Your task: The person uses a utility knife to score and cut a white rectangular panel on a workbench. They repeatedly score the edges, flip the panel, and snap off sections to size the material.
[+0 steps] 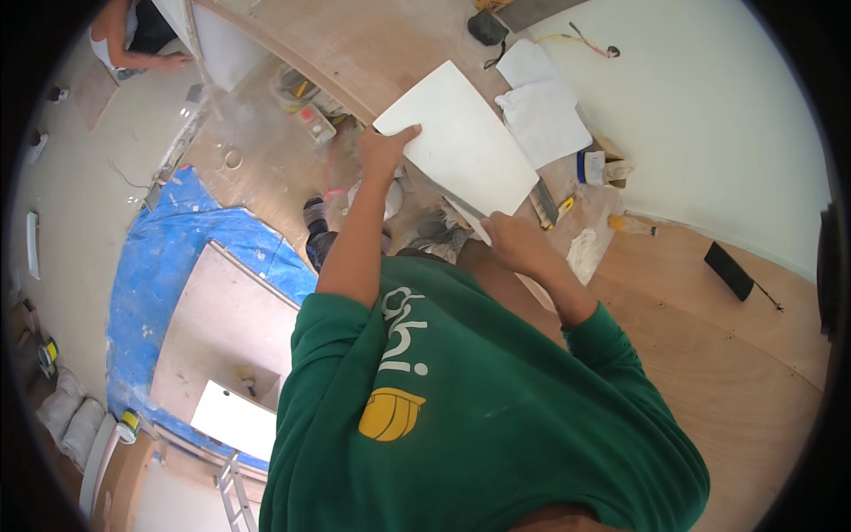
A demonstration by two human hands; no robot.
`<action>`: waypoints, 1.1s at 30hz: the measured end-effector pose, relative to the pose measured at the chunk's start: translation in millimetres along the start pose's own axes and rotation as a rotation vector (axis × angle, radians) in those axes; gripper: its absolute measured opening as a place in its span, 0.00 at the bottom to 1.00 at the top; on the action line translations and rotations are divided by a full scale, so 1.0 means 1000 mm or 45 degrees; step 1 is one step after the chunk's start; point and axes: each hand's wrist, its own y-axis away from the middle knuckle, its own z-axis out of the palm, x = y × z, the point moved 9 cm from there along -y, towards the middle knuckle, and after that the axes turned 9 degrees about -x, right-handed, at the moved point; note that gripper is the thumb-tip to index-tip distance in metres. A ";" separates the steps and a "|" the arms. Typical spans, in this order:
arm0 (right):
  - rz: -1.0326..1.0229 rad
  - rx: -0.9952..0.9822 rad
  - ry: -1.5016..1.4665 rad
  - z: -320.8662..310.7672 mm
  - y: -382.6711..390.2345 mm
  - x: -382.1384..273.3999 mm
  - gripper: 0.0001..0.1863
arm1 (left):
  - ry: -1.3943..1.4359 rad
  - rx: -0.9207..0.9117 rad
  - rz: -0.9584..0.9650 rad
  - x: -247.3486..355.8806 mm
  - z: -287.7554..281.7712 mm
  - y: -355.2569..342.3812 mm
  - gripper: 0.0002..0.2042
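Note:
A white flat board [456,137] is in front of me, tilted, with its long side running toward the right. My left hand [387,149] is closed on its left corner, the thumb lying on the upper face. Against the near edge runs a long, narrow grey blade-like tool [463,207]; its exact kind is hard to make out. Closed around this tool's right end is my right hand [521,242], near the board's lower right corner. Just right of that corner lies a dark tool with a yellow part [551,209]. The board's underside is hidden.
White sheets [542,115] lie behind the board, near a wall with loose wires [596,44]. A blue tub [592,168] and a bottle [634,227] stand right. Blue tarpaulin [146,275] covers the left floor; a ladder [232,492] is lower left. Another person [133,49] works far left.

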 end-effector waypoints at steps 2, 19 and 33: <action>0.030 0.007 -0.070 0.007 0.007 0.016 0.21 | -0.039 0.043 0.039 -0.006 0.001 0.011 0.26; -0.099 0.113 0.236 0.049 -0.018 0.036 0.17 | -0.464 0.019 -0.120 -0.044 0.043 0.032 0.32; -0.036 0.066 0.307 0.022 0.001 0.030 0.19 | -0.328 0.042 0.015 -0.026 0.047 0.036 0.26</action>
